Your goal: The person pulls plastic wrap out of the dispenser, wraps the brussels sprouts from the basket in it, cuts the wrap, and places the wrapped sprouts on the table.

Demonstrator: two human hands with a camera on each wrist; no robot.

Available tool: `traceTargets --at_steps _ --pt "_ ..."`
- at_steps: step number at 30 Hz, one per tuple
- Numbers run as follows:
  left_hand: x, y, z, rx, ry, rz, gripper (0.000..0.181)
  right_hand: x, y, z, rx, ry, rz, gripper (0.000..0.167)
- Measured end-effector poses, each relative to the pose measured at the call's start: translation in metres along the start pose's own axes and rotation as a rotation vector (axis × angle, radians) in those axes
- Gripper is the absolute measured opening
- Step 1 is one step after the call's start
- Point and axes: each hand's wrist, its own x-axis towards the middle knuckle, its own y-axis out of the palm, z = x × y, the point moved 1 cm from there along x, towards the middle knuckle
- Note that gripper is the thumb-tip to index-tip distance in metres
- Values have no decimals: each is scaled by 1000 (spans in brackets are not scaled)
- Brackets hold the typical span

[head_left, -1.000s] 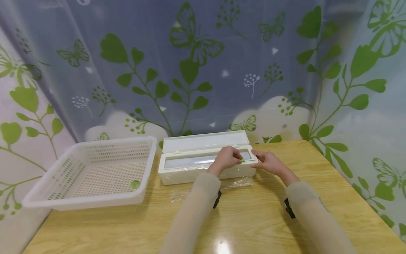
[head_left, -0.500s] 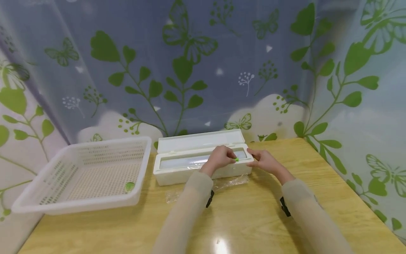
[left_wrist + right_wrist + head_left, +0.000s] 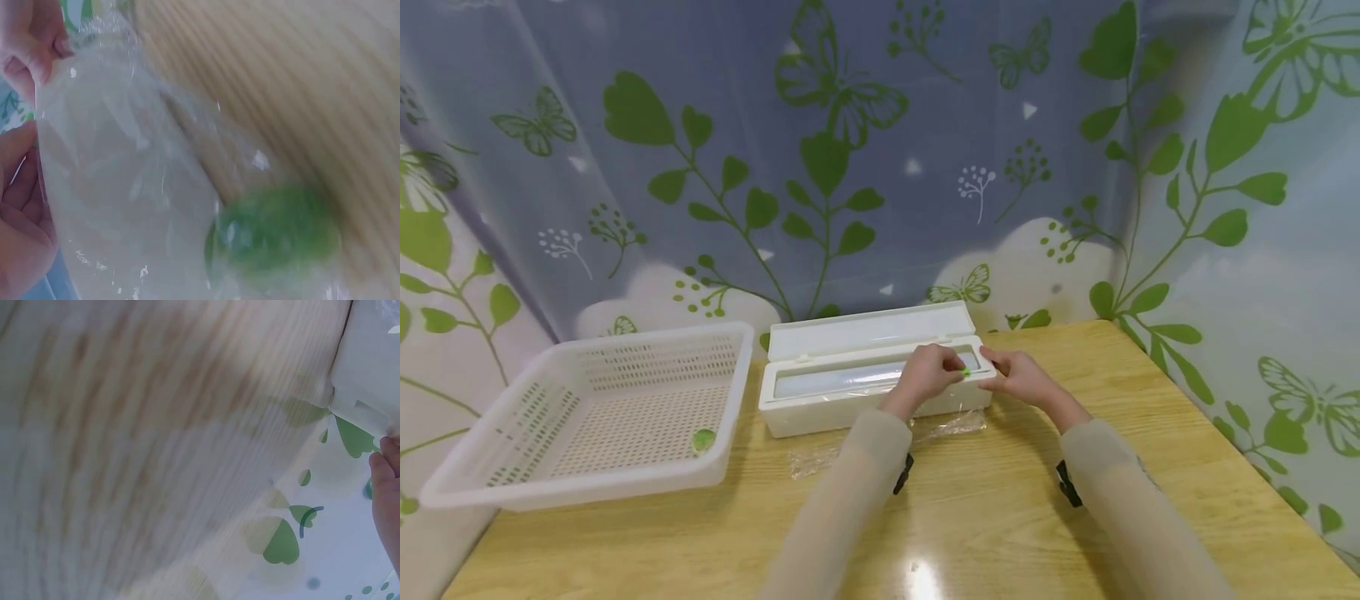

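Note:
A white cling film dispenser (image 3: 827, 414) stands on the table, its lid (image 3: 872, 329) tipped back and a pale roll (image 3: 842, 379) inside. Near its right end my left hand (image 3: 925, 375) pinches a small green slider (image 3: 967, 372) on the front edge. My right hand (image 3: 1022, 382) grips the dispenser's right end, thumb in front. Clear film (image 3: 955, 425) hangs from the front edge onto the table. In the left wrist view, a blurred round green thing (image 3: 275, 231) lies under the film; its kind is unclear. My left forearm blocks it in the head view.
A white slotted plastic basket (image 3: 617, 483) stands to the left, with a small round green piece (image 3: 703, 440) in its near right corner. Behind the wooden table (image 3: 992, 517) hangs a patterned curtain (image 3: 730, 83).
The head view has shifted slightly. My left hand and the green slider have moved a little to the right along the dispenser's edge. My right hand keeps its grip on the end.

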Motion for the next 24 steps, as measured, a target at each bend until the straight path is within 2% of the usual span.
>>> traceTargets --at_steps 4,7,13,15,24 --pt "2 5 -4 12 13 -32 10 1 0 -1 -2 4 -7 62" --pt "3 7 -6 21 6 -34 12 2 0 -1 -1 23 -29 64" --pt "4 7 -7 21 -15 -44 12 5 5 1 -109 21 -91 74" --pt "5 7 -8 21 -21 -36 12 6 7 1 -148 13 -111 73" --pt "4 3 -9 95 -26 22 9 2 7 0 -176 8 -107 72"
